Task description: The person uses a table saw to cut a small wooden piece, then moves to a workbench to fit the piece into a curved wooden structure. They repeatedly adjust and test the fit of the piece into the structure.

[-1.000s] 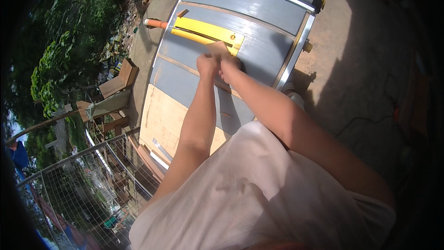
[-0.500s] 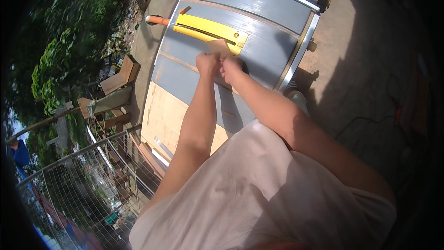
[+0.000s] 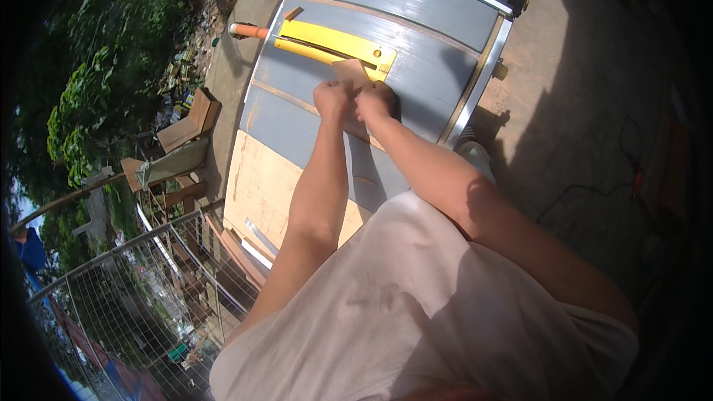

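Wooden piece (image 3: 350, 70) sits at upper centre of the frame, overlapping the yellow insert (image 3: 330, 36) in the grey tabletop (image 3: 438, 82). Left hand (image 3: 332, 96) and right hand (image 3: 375, 100) grasp its near end. Apparent step: two-handed positioning; next move calls for steady grip, hands clear of the insert.

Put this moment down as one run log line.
Left hand: gripping small brown piece | Right hand: gripping same piece | Piece: overlapping yellow slotted plate | Around: grey tabletop, pale wooden board
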The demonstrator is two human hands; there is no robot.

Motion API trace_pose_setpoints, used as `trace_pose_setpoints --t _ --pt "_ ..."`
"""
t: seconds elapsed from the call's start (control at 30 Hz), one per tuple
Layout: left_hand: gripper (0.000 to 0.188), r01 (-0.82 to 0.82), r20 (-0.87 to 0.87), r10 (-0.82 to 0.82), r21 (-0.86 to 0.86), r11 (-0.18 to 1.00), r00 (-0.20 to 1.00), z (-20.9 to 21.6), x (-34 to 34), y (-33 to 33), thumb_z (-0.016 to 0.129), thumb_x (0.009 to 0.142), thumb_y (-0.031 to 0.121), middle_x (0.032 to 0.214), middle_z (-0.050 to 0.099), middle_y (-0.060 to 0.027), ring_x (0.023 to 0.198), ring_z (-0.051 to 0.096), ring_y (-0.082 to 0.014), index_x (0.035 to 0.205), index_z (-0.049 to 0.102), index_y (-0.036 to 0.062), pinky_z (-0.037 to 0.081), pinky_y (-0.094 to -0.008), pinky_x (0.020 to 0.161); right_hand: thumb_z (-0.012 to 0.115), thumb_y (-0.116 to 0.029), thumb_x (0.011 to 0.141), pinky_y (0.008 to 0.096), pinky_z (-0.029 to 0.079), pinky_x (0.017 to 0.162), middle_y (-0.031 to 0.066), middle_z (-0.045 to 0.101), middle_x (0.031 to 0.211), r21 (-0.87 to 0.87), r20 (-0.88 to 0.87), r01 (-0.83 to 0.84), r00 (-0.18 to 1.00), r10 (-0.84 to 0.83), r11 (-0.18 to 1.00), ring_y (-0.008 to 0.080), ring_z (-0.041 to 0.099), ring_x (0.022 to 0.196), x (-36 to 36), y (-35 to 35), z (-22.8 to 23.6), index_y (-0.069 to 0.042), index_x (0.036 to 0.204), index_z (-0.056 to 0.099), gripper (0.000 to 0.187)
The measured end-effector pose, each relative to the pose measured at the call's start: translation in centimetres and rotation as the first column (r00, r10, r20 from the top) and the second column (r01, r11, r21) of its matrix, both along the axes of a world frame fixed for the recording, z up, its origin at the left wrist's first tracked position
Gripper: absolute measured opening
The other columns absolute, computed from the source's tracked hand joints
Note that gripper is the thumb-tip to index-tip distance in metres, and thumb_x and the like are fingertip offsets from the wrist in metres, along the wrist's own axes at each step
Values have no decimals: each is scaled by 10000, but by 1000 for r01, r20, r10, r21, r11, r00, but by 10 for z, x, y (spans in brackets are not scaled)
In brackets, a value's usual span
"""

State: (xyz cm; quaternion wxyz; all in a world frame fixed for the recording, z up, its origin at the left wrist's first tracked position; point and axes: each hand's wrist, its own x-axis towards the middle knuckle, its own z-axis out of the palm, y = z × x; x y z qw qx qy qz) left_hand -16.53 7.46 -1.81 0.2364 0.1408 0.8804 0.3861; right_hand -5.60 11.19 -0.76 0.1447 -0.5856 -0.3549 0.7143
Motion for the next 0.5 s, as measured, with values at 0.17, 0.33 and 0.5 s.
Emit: trace_pose_setpoints --t 0.17,0.33,0.5 --pt "258 59 -23 -58 22 998 998 -9 -3 0 799 823 178 762 699 -127 643 643 -190 824 670 -45 521 -343 600 436 -222 1045 328 510 480 132 709 830 -72 -15 5 1000 -6 997 191 635 561 9 7 20 25 1106 610 308" --pt "234 33 11 -34 58 998 999 -13 -8 -1 801 839 143 752 686 -113 614 623 -166 825 664 -46 508 -330 555 438 -211 1047 314 502 482 117 710 818 -75 6 -26 1000 27 997 176 636 569 8 8 23 16 1133 608 297" --pt "232 -29 59 26 48 998 998 3 1 5 805 822 147 719 675 -94 604 608 -156 788 662 -33 490 -324 547 443 -204 1047 312 500 482 113 717 815 -48 13 -12 1000 13 999 168 633 566 2 8 13 16 1112 616 287"
